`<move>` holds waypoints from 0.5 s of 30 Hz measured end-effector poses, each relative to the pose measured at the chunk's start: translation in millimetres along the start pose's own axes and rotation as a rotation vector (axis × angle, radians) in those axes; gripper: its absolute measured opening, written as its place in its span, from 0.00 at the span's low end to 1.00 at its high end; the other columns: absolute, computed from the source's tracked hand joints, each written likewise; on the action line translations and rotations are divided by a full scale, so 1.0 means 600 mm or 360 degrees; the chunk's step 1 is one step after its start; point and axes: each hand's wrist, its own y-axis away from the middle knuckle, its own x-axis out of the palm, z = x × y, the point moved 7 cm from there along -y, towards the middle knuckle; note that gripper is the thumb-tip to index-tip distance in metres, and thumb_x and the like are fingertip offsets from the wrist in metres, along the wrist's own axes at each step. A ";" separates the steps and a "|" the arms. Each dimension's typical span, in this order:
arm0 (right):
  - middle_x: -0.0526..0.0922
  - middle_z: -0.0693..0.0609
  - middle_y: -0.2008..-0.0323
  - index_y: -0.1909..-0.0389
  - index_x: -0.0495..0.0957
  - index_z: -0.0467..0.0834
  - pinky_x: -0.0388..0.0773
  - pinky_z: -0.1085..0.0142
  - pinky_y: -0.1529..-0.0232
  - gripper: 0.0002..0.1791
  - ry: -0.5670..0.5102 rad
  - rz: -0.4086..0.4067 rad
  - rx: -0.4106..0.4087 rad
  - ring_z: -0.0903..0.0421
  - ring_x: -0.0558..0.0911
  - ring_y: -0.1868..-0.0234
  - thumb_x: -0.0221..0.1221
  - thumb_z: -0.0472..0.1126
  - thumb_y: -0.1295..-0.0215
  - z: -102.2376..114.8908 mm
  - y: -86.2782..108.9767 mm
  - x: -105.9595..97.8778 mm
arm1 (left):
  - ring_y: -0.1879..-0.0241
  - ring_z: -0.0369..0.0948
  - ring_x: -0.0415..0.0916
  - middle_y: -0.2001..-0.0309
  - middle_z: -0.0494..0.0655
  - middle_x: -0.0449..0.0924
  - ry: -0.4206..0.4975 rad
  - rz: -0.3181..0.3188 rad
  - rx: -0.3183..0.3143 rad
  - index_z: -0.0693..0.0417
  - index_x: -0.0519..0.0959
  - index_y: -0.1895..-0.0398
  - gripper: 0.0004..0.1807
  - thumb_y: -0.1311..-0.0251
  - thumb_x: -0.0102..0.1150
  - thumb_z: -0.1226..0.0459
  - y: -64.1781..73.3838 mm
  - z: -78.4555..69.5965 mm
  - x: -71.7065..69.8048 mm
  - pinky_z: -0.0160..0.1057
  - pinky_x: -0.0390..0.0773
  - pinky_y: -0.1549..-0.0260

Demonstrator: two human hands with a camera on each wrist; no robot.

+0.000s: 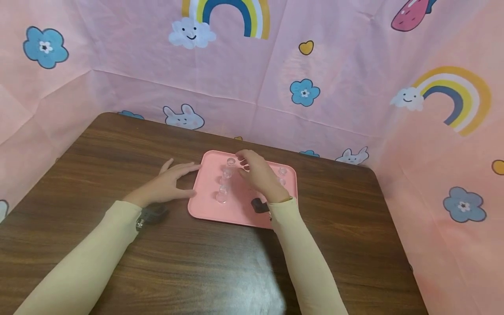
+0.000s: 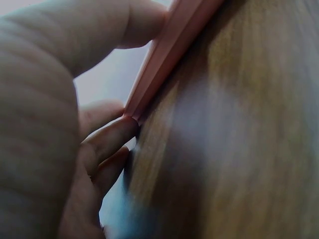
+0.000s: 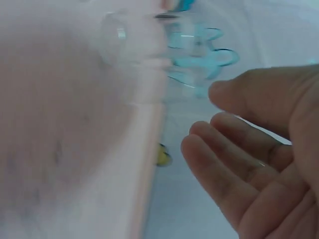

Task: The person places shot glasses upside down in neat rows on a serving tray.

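On the table lies a pink tray point(image 1: 240, 212) with small clear cups on it. Several cups point(image 1: 222, 198) form a line along its left part, and a clear cup point(image 1: 231, 162) is at the far end of that line. My left hand point(image 1: 169, 181) is spread at the tray's left side; in the left wrist view its thumb and fingertips touch the tray's rim point(image 2: 164, 55). Over the tray, just right of the far cup, hovers my right hand point(image 1: 260, 175). Its fingers are loosely bent, and nothing shows between them in the right wrist view, where clear cups point(image 3: 184, 45) stand nearby.
Two more clear cups point(image 1: 282, 171) are at the tray's right side, partly beside my right hand. The brown wooden table point(image 1: 197, 262) extends around the tray. Pink patterned cloth point(image 1: 236, 65) hangs behind the table and along its sides.
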 end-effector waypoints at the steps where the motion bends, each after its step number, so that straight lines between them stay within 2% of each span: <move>1: 0.81 0.43 0.43 0.35 0.73 0.38 0.82 0.60 0.41 0.24 -0.0016 -0.0033 -0.0026 0.48 0.84 0.43 0.64 0.32 0.30 0.003 0.013 -0.013 | 0.21 0.57 0.54 0.22 0.57 0.62 0.0006 0.0000 0.0001 0.49 0.65 0.21 0.47 0.41 0.71 0.45 -0.001 0.001 -0.001 0.61 0.25 0.23; 7: 0.82 0.42 0.48 0.43 0.78 0.37 0.85 0.57 0.45 0.16 -0.0153 -0.0317 -0.0222 0.50 0.85 0.48 0.63 0.31 0.30 -0.006 0.104 -0.092 | 0.22 0.58 0.54 0.22 0.59 0.61 -0.0015 -0.0008 -0.0007 0.49 0.65 0.21 0.47 0.41 0.71 0.44 -0.001 0.012 -0.011 0.62 0.24 0.23; 11: 0.83 0.47 0.49 0.45 0.80 0.41 0.86 0.51 0.47 0.13 -0.0192 -0.0472 -0.0124 0.52 0.84 0.50 0.63 0.34 0.28 -0.048 0.158 -0.122 | 0.22 0.58 0.54 0.22 0.59 0.60 -0.0047 -0.0003 -0.0029 0.48 0.64 0.21 0.47 0.41 0.71 0.43 0.002 0.023 -0.017 0.61 0.24 0.23; 15: 0.84 0.51 0.51 0.47 0.81 0.42 0.85 0.50 0.47 0.11 -0.0204 -0.0600 0.0015 0.53 0.84 0.51 0.62 0.37 0.27 -0.091 0.195 -0.140 | 0.21 0.59 0.53 0.21 0.60 0.60 -0.0042 0.0008 -0.0048 0.48 0.64 0.21 0.47 0.40 0.70 0.43 0.004 0.028 -0.022 0.61 0.24 0.23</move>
